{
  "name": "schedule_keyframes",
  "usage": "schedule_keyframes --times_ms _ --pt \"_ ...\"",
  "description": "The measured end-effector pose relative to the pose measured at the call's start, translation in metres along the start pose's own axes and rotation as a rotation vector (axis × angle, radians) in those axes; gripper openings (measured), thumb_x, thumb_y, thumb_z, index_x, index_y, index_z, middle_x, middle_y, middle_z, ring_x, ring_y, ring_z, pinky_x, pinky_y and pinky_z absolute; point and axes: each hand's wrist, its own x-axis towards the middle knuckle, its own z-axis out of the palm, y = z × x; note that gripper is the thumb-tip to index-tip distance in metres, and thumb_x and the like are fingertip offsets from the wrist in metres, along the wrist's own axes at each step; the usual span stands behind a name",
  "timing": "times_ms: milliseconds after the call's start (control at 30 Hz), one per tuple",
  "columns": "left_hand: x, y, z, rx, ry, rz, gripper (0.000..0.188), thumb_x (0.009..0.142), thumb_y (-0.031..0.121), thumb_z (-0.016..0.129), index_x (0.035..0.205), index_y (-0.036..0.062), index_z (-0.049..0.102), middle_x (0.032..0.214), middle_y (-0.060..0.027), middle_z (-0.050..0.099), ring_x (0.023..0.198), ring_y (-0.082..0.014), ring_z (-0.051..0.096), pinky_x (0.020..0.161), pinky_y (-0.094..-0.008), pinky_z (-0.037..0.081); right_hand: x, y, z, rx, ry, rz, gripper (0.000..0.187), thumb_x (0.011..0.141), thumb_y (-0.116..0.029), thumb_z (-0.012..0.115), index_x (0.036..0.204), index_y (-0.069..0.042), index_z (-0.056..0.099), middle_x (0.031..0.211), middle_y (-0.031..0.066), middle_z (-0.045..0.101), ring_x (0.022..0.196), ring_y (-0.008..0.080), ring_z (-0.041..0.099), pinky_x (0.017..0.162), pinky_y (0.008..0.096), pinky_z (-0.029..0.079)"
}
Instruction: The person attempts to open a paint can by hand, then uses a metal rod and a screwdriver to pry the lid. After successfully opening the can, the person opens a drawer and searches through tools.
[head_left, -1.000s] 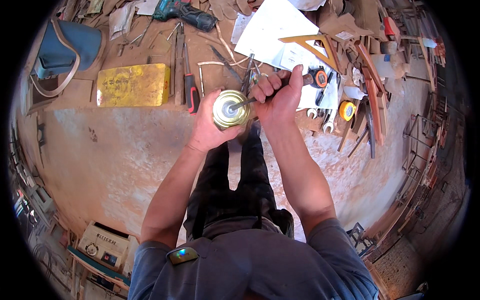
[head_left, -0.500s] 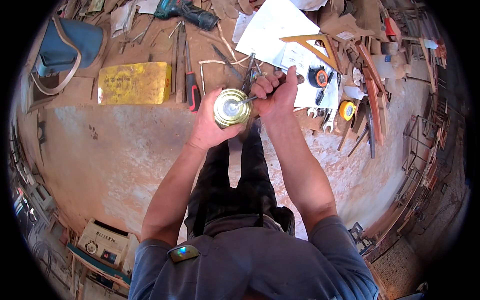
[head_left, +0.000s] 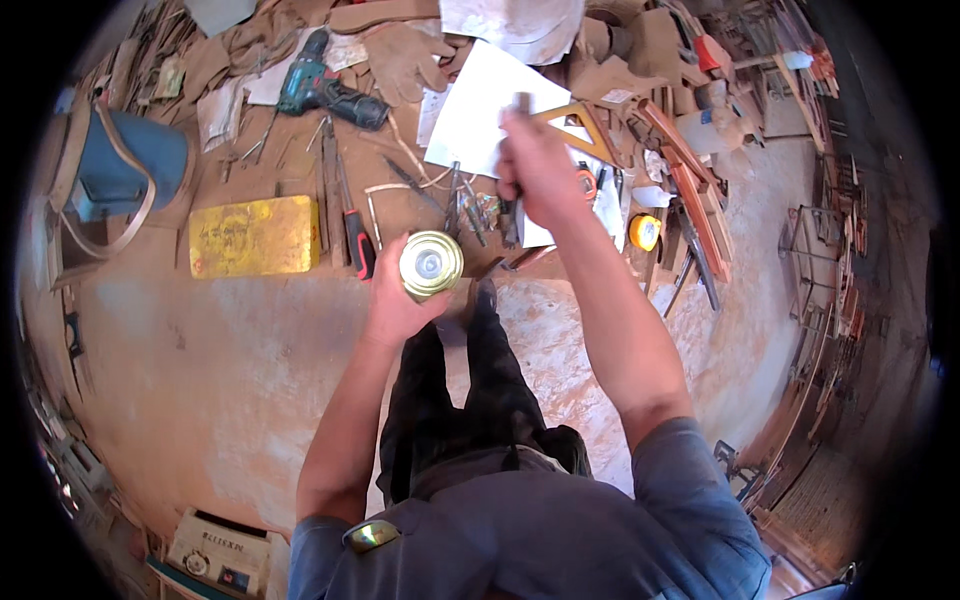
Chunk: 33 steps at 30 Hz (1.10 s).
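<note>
My left hand (head_left: 392, 300) is wrapped round a round gold-coloured metal can (head_left: 431, 264), its ringed end turned up, just off the bench's near edge. Away to the upper right, my right hand (head_left: 545, 175) is raised over white paper (head_left: 480, 105) and smeared by motion. Its fingers are curled round a dark, narrow tool (head_left: 522, 103), whose end pokes out past the thumb; its exact kind is unclear. Left of the can lies a screwdriver (head_left: 358, 242) with a red and black handle. Drill bits (head_left: 470, 205) and small pieces lie between the hands.
A yellow box (head_left: 252, 236) and a blue bucket (head_left: 140, 170) stand at left. A cordless drill (head_left: 320, 90) and a work glove (head_left: 402, 62) lie farther back. On the right are a yellow set square (head_left: 596, 132), a yellow tape measure (head_left: 644, 232) and reddish wood strips (head_left: 695, 210).
My right hand has lifted the tool off the can's end and swung it up and away over the paper. My left hand still holds the can. The whole view has shifted.
</note>
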Motion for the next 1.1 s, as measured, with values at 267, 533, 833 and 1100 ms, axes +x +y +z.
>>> schedule_keyframes --times_ms 267,533,833,1100 --pt "-0.038 0.014 -0.037 0.044 -0.057 -0.121 0.089 0.073 0.008 0.078 0.149 -0.0005 0.033 0.147 -0.0216 0.042 0.137 -0.0339 0.043 0.111 -0.0447 0.039 0.060 0.099 0.017 -1.135 -0.143 -0.430 0.027 0.093 -0.021 0.057 0.112 -0.003 0.062 0.097 0.0237 0.068 0.093 0.0370 0.070 0.081 0.0508 0.056" --pt "-0.127 -0.027 -0.077 0.145 -0.072 -0.315 0.057 0.096 0.015 0.062 0.147 0.0014 0.040 0.143 -0.0184 0.048 0.122 -0.0306 0.055 0.096 -0.0403 0.048 0.073 0.098 0.045 -1.160 0.001 -0.433 0.023 0.089 -0.015 0.057 0.108 -0.001 0.062 0.100 0.0188 0.066 0.095 0.0341 0.068 0.079 0.0441 0.056" --pt "-0.098 -0.007 -0.074 0.209 -0.096 -0.259 0.050 0.099 0.018 0.060 0.144 0.0020 0.045 0.137 -0.0176 0.053 0.113 -0.0292 0.061 0.088 -0.0387 0.051 0.054 0.088 0.037 -1.111 0.009 -0.424 0.024 0.088 -0.016 0.060 0.107 -0.002 0.065 0.105 0.0187 0.064 0.098 0.0337 0.066 0.080 0.0431 0.056" --pt "-0.082 -0.009 -0.090 0.229 -0.104 -0.197 0.019 0.099 0.014 0.058 0.107 -0.0027 0.063 0.098 -0.0088 0.065 0.089 -0.0184 0.061 0.080 -0.0324 0.050 -0.073 0.111 -0.080 -0.670 0.143 -0.227 0.030 0.086 -0.025 0.064 0.106 -0.002 0.063 0.096 0.0196 0.066 0.091 0.0376 0.065 0.078 0.0444 0.053"
